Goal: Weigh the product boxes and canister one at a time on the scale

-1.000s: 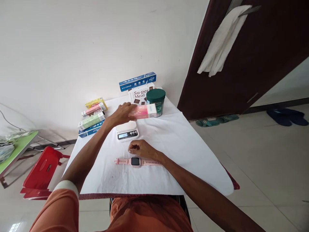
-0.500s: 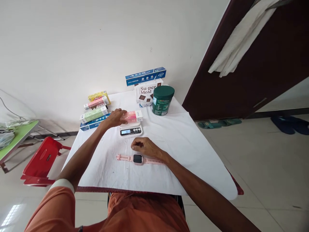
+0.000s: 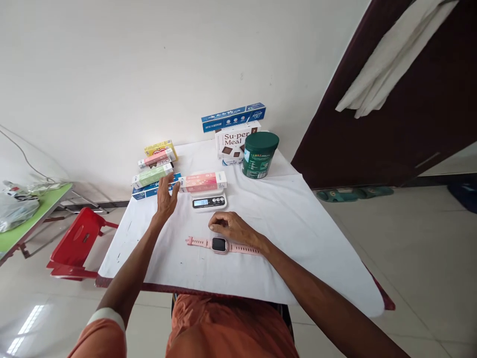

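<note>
While long, square-edged pink-and-white carton (image 3: 203, 182) is borne crosswise on smooth white scale (image 3: 209, 203), left hand (image 3: 166, 200) is held spread just beside its end. Right hand (image 3: 233, 226) is loosely curled near pink perforated-strap watch (image 3: 219, 244); whether anything is pinched cannot be told. Counter (image 3: 298, 248) is draped in creased white cloth, backed by pale wall (image 3: 112, 74).

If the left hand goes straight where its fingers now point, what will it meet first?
The left hand would probably meet the green box, just beyond it in the view. Depth is unclear, so it might first brush the blue box, partly hidden behind the hand.
</note>
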Action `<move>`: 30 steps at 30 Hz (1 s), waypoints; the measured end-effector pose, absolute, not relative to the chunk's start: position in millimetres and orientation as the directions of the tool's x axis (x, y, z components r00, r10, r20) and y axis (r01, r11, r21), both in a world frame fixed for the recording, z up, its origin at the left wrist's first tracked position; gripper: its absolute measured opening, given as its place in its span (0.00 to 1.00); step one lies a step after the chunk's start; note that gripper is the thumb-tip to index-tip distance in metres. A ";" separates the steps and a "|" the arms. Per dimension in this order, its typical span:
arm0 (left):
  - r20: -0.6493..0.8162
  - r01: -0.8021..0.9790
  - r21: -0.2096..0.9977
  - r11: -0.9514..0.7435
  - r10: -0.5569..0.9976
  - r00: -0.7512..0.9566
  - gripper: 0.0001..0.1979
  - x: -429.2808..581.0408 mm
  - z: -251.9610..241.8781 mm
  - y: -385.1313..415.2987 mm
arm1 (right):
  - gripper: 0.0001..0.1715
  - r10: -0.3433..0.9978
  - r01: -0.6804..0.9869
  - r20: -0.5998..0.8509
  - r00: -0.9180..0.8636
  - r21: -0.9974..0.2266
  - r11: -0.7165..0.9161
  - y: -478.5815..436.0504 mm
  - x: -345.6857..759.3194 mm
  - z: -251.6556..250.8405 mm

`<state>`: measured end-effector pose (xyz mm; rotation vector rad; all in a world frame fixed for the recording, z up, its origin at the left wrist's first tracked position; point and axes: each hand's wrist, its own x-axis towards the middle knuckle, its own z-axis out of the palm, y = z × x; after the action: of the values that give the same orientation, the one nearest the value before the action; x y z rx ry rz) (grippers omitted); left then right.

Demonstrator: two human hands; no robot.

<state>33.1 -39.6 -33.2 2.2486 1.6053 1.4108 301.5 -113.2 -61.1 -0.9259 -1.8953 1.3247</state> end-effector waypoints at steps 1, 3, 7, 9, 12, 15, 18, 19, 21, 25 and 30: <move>0.631 0.721 0.554 -0.416 0.775 -0.038 0.24 28.3 -43.5 -47.0 | 0.10 0.831 0.187 0.104 -0.546 -0.952 0.242 -113.2 301.5 -61.6; 0.572 0.684 0.657 -0.318 0.801 -0.177 0.24 20.8 -61.4 -57.1 | 0.11 0.834 0.191 0.098 -0.542 -0.953 0.236 -113.8 301.6 -61.9; 0.476 0.620 0.759 -0.199 0.819 -0.321 0.21 13.6 -77.5 -59.2 | 0.10 0.838 0.211 0.081 -0.540 -0.950 0.228 -115.8 302.0 -60.5; 0.465 0.617 0.764 -0.188 0.824 -0.325 0.20 12.5 -78.3 -57.2 | 0.11 0.841 0.220 0.078 -0.536 -0.949 0.228 -116.7 302.1 -60.0; 0.463 0.623 0.761 -0.182 0.824 -0.325 0.20 12.2 -78.3 -57.3 | 0.12 0.839 0.230 0.081 -0.538 -0.943 0.239 -117.5 301.9 -60.0; 0.480 0.646 0.741 -0.186 0.819 -0.315 0.23 15.0 -75.8 -60.7 | 0.13 0.838 0.232 0.082 -0.540 -0.942 0.241 -117.6 301.7 -60.9; 0.557 0.710 0.648 -0.276 0.808 -0.194 0.29 25.6 -63.6 -61.4 | 0.14 0.837 0.233 0.070 -0.543 -0.945 0.231 -117.2 301.9 -62.0; 0.586 0.741 0.589 -0.324 0.802 -0.115 0.31 31.3 -57.1 -60.0 | 0.14 0.837 0.236 0.065 -0.543 -0.945 0.226 -117.1 302.0 -62.2; 0.595 0.793 0.444 -0.416 0.799 0.086 0.34 44.4 -42.3 -54.3 | 0.14 0.838 0.242 0.057 -0.543 -0.945 0.221 -117.1 302.2 -61.8; 0.389 0.833 0.218 -0.509 0.828 0.405 0.34 66.6 -16.8 -34.0 | 0.14 0.841 0.257 0.045 -0.539 -0.942 0.215 -118.0 302.8 -59.7; 0.161 0.869 0.176 -0.462 0.885 0.438 0.26 72.3 -1.7 -9.9 | 0.13 0.839 0.263 0.033 -0.543 -0.942 0.208 -118.8 303.0 -59.8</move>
<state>72.3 -9.9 -1.7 2.6065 1.5923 0.3549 303.0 -118.8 -59.8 -1.0195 -1.9280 1.3367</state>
